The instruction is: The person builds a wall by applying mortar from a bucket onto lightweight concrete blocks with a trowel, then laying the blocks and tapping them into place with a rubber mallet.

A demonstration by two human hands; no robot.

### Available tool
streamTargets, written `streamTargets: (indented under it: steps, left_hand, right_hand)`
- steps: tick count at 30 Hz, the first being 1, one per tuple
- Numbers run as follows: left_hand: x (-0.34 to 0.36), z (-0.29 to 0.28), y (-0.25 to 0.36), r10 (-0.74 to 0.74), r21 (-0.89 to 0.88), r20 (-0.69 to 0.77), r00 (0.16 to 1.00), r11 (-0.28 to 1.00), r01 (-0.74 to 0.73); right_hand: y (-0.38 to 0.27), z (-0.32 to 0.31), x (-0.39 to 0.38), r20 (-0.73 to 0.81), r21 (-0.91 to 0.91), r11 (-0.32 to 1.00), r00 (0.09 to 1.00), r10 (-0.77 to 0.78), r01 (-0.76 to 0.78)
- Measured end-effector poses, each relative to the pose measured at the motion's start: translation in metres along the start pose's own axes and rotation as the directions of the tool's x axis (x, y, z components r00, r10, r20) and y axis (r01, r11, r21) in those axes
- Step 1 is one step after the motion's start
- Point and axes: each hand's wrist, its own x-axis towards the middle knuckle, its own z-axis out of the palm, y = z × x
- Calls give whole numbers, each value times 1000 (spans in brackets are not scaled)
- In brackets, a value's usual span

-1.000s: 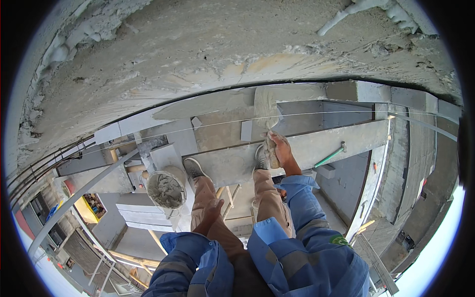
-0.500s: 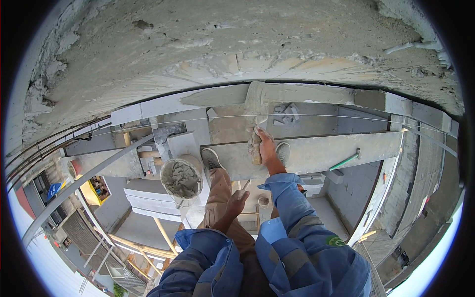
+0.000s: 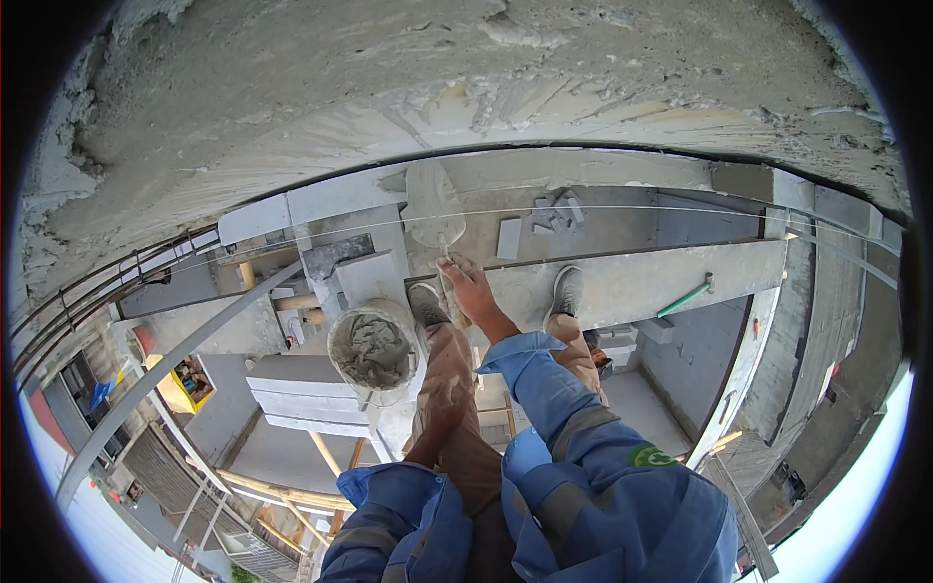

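My right hand (image 3: 470,291) is closed round the handle of a mortar-coated trowel (image 3: 433,209). The trowel's broad blade lies against the pale block course (image 3: 350,194) at the wall, near the edge of a smeared grey mortar layer (image 3: 583,173). My left hand (image 3: 445,400) hangs low in front of my trouser leg; its fingers blend into the cloth and cannot be made out. Left of my legs stands a round bucket (image 3: 374,352) with wet grey mortar in it. A thin taut string (image 3: 603,208) crosses in front of the block course, passing over the blade.
My shoes stand on a narrow grey plank (image 3: 632,290), with a drop to a lower floor on both sides. A green-handled hammer (image 3: 686,295) lies on it at right. White blocks (image 3: 306,396) are stacked at left, near a slanting metal pole (image 3: 175,355). Broken block pieces (image 3: 557,212) lie below.
My right hand has moved left with the trowel, its blade sliding left along the block course. My left hand has dropped slightly back against the trouser leg.
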Motion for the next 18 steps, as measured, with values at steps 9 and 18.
streamTargets:
  steps: [9, 18]
  left_hand:
    - [13, 4, -21, 54, 210, -1, 999, 976, -53]
    - [22, -2, -3, 76, 207, -7, 997, 976, -73]
  right_hand:
    - [71, -37, 8, -161, -326, 939, 972, -173, 113]
    - [16, -69, -85, -327, 426, 900, 911, 250, -94]
